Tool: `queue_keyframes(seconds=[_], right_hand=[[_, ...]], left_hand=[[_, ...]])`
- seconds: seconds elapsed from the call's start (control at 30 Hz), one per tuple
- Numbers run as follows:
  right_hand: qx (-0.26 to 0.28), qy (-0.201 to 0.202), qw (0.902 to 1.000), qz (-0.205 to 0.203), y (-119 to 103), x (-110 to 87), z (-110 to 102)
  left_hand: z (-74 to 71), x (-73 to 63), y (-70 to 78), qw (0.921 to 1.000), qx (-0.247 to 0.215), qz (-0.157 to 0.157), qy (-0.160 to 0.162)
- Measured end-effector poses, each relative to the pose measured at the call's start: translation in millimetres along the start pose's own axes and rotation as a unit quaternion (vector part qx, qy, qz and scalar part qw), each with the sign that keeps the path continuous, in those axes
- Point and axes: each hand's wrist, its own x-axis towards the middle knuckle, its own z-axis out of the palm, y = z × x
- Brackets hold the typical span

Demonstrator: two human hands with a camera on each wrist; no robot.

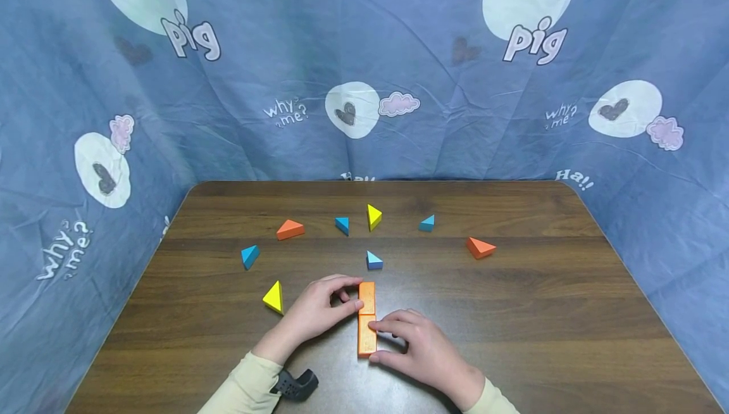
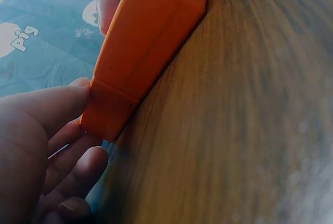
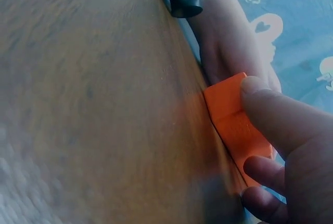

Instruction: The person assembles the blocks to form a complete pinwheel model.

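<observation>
Two orange rectangular blocks lie end to end in a line near the middle of the table, their short ends touching. My left hand [image 1: 321,307] holds the far orange block [image 1: 368,297], thumb at its left side and index finger at its far end. With thumb and index finger my right hand [image 1: 424,347] grips the near orange block [image 1: 366,340], the thumb at its near right corner. In the left wrist view the orange blocks [image 2: 148,37] stand in a row, with the left thumb against the side. The right wrist view shows the right thumb on an orange block [image 3: 226,102].
Around the far side lie blue triangular blocks [image 1: 374,261], yellow triangular blocks [image 1: 274,297] and orange-red triangular blocks [image 1: 481,247], several in all. A black strap [image 1: 297,385] is on the left wrist. Blue printed cloth [image 1: 398,53] hangs behind the brown table [image 1: 541,313].
</observation>
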Motion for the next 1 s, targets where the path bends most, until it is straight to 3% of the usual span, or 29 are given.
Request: queue_keyframes(seconds=[0.37,0.57,0.8,1.0], right_hand=[[0.001,0.020,0.9995,-0.026,1,-1.4,0],[0.021,0.024,0.9993,-0.020,3,-3.2,0],[0.041,0.024,0.9987,-0.020,5,-4.1,-2],[0.047,0.035,0.9978,-0.030,7,-4.7,-1]], left_hand=[[-0.3,-1.3,0.9,0.9996,-0.010,0.020,0.016],[3.4,-13.3,-1.8,0.9984,-0.034,0.029,0.034],[8.4,-26.1,2.3,0.9941,-0.033,0.088,0.054],[10.2,-28.2,3.4,0.9942,-0.020,0.093,0.050]])
